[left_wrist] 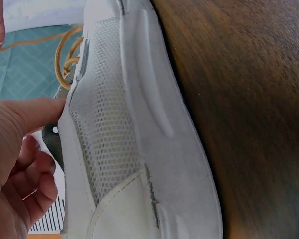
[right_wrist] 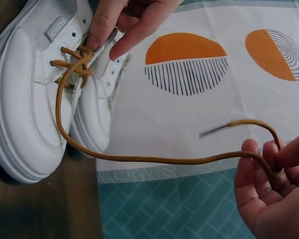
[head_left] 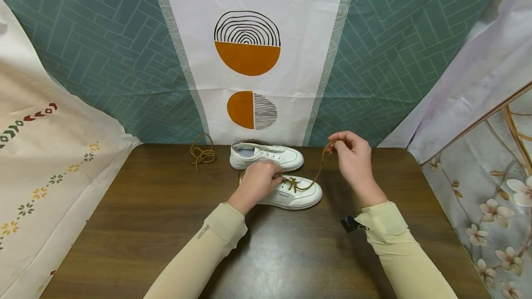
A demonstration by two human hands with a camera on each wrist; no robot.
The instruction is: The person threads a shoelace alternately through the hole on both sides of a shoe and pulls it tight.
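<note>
A white shoe [head_left: 303,202] lies toe to the right, with a brown shoelace [right_wrist: 154,159] threaded through its front eyelets. My left hand [head_left: 258,179] reaches over the shoe and pinches its upper at the opening, thumb on the edge by the laces. In the left wrist view its mesh side panel [left_wrist: 107,114] faces the camera. Off to the right and raised above the table, my right hand [head_left: 355,158] pinches the long end of the shoelace. A dark lace tip [right_wrist: 214,131] sticks out past these fingers, and the lace sags between hand and shoe.
Behind the first shoe stands a second white shoe [head_left: 288,155], its eyelets bare of lace. Another brown shoelace [head_left: 202,155] lies loosely coiled at the table's back left. A patterned cloth [head_left: 299,82] hangs along the back edge of the brown wooden table [head_left: 145,206].
</note>
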